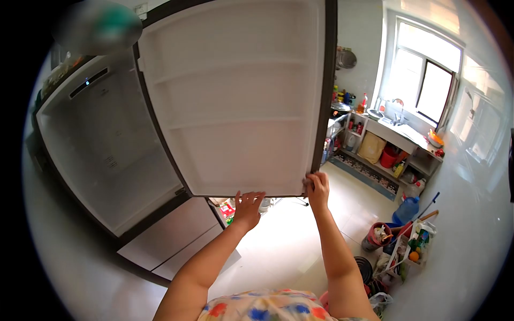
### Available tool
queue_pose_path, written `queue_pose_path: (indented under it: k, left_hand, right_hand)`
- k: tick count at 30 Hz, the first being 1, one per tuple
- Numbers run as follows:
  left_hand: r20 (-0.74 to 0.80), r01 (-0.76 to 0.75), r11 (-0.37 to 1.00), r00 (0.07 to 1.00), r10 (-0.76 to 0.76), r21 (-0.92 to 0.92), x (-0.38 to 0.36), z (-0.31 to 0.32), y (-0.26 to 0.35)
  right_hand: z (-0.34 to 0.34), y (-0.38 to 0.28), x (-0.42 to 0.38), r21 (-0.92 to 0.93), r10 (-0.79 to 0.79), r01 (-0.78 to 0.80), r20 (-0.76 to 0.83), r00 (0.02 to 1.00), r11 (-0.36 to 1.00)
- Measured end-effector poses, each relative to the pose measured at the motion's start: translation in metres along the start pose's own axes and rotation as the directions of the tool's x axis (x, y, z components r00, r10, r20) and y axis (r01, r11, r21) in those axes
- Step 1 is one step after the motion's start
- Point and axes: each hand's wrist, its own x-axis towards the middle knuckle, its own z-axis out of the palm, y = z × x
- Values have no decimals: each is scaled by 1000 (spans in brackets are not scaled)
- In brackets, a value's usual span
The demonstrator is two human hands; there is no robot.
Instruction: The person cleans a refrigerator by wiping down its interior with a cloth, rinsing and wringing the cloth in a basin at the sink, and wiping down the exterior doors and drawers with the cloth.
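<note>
A refrigerator door (235, 150) stands wide open in front of me, its white inner side with molded ledges facing me. The fingers of my left hand (249, 208) are hooked on the door's bottom edge, left of its middle. At the lower right corner, my right hand (318, 190) is closed with bent fingers against the dark door frame. A small greyish bit shows at those fingertips, too blurred to name. To the left is the refrigerator compartment (115, 139), its bare interior visible and a small display (88, 82) lit near the top.
Lower refrigerator drawers (171, 235) sit beneath the compartment. Beyond the door are a sink counter (393, 134) and a window (423, 75). Along the right wall stand a blue water jug (406, 210), a trash bin (375, 238) and a white produce rack (420, 249). Pale floor tiles (284, 241) lie below.
</note>
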Motion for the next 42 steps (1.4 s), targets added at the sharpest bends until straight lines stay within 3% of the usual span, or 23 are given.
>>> queue_pose_path:
  k: [2, 4, 5, 7, 8, 10, 12, 16, 19, 20, 23, 24, 26, 34, 38, 42]
  left_hand:
    - [44, 13, 1000, 999, -14, 10, 3, 5, -5]
    - [64, 28, 1000, 998, -27, -10, 3, 0, -3]
    - [74, 36, 999, 997, -35, -20, 1, -3, -2]
    - [93, 48, 998, 995, -43, -42, -5, -9, 1]
    - [94, 43, 998, 995, -38, -46, -8, -10, 2]
    - [97, 32, 998, 995, -27, -47, -17, -11, 0]
    - [53, -6, 999, 999, 8, -40, -28, -13, -1]
    - [97, -72, 995, 993, 66, 69, -52, -21, -7]
    - [110, -92, 994, 990, 85, 65, -71, -31, -9]
    - [110, -95, 993, 990, 87, 70, -77, -33, -10]
    - [153, -94, 995, 985, 86, 47, -97, -44, -10]
    - [191, -78, 997, 979, 74, 18, -101, -51, -11]
    - [265, -21, 1000, 964, 26, -23, -115, -66, -9]
    - [-145, -116, 912, 987, 63, -395, -149, -180, 27]
    - [-262, -218, 845, 960, 96, -489, -174, -245, 53]
    - [-335, -234, 681, 942, -17, -693, -209, -256, 56]
  right_hand:
    - [-1, 7, -29, 11, 107, -109, 150, 983, 994]
    - [-7, 10, -50, 96, 273, -325, 354, 894, 941]
    - [-9, 11, -59, 192, 378, -469, 372, 848, 862]
    - [-27, -18, -43, 239, 396, -405, 88, 914, 882]
    - [-21, -3, -44, 257, 434, -414, -22, 901, 873]
    - [-35, -17, -15, 243, 337, -294, -156, 929, 924]
    - [-44, -40, 14, 419, 425, -338, -132, 896, 843]
    - [-59, -78, 40, 520, 504, -407, -53, 862, 751]
    - [-65, -77, 27, 437, 467, -391, -77, 881, 810]
    - [-71, -92, 24, 451, 526, -455, -38, 850, 768]
    - [-72, -105, 14, 600, 557, -422, -47, 829, 680]
    - [-75, -108, 12, 681, 552, -431, 46, 832, 592]
    - [-84, -119, 5, 617, 542, -445, 36, 839, 649]
    - [-122, -200, -40, 595, 585, -436, -73, 807, 675]
    - [-136, -276, -56, 617, 586, -444, -35, 809, 650]
    - [-130, -332, -71, 675, 499, -443, 127, 857, 590]
